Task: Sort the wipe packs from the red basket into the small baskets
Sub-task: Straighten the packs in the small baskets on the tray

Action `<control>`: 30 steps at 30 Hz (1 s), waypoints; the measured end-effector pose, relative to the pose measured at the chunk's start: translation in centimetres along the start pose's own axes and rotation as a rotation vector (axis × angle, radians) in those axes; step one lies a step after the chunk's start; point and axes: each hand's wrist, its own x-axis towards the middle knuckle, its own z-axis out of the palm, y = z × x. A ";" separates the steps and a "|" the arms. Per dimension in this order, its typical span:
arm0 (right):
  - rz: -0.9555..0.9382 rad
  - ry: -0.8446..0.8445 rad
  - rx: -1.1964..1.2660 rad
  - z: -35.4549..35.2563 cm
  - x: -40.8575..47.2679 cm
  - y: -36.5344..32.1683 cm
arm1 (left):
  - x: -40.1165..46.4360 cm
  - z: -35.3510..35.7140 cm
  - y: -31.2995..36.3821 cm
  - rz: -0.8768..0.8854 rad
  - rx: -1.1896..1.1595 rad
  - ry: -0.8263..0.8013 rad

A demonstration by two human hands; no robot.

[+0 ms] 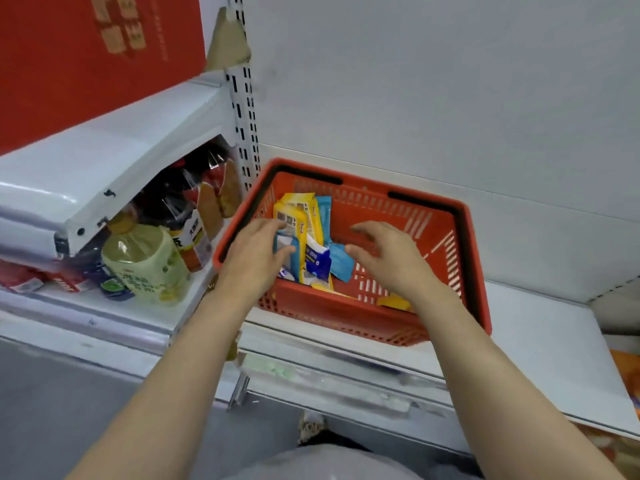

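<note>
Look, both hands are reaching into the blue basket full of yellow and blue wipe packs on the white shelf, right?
Not quite: the basket is red, not blue, as the head view shows. The rest holds: the left hand and right hand both reach into it, among yellow and blue wipe packs, on the white shelf.

Shop aisle: white metal shelving [540,344] on slotted uprights [244,109], bottled drinks [145,261] stocked on the neighbouring shelf, red shopping basket [478,271], red signboard [69,57].
</note>
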 end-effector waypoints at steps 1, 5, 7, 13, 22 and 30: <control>0.017 -0.040 0.019 0.6 1.9 0.2 | 1.2 0.4 -0.2 -0.029 0.003 -0.034; 0.046 -0.160 0.074 3.3 9.2 0.7 | 5.5 2.1 -0.6 -0.160 -0.002 -0.149; 0.073 -0.199 0.134 5.0 11.9 0.7 | 7.1 2.6 -0.7 -0.197 -0.023 -0.169; 0.273 -0.211 0.207 10.6 15.3 0.2 | 9.5 3.6 -1.8 -0.277 -0.063 -0.221; 0.344 -0.092 0.511 10.5 15.0 0.8 | 10.6 3.5 -2.7 -0.257 -0.183 -0.284; 0.389 -0.127 1.228 3.5 12.1 0.2 | 12.5 2.8 -1.5 -0.239 -0.704 -0.361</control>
